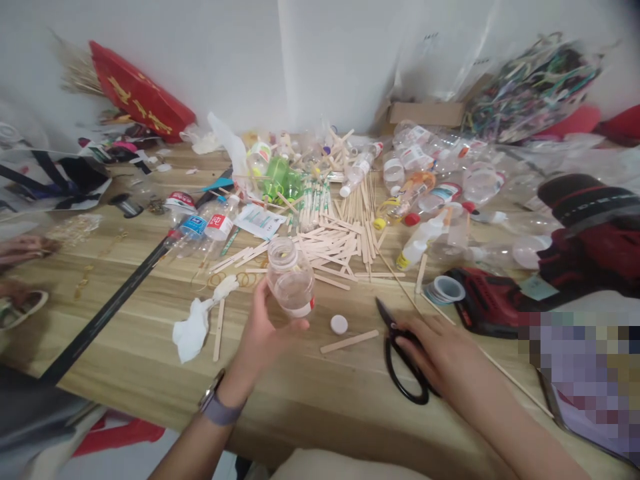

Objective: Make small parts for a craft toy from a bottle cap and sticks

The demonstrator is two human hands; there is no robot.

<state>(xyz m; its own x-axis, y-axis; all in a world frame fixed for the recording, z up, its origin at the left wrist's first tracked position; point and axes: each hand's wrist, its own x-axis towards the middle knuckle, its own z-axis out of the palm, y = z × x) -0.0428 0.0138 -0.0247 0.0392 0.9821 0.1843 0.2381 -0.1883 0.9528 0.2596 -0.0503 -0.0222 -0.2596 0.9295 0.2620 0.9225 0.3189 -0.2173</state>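
My left hand (267, 333) is wrapped round a clear plastic bottle (293, 283) with a wide open mouth and a red-and-white label low on its side. The bottle stands upright, tipped slightly. On the right, my right hand (435, 350) grips black-handled scissors (393, 327) near the pivot; the blades point away and to the left, and the handle loops lie low over the wood. Between my hands are a white bottle cap (339, 325) and a single wooden craft stick (350, 341). My right palm hides part of the scissors.
Loose craft sticks (330, 250) cover the table's middle, with plastic bottles (445, 173) behind. A red-black cordless drill (485, 300), a tape roll (444, 289) and a tablet (585, 393) lie right. Crumpled tissue (193, 330) and a long black strip (107, 310) lie left, near another person's hands (23, 250).
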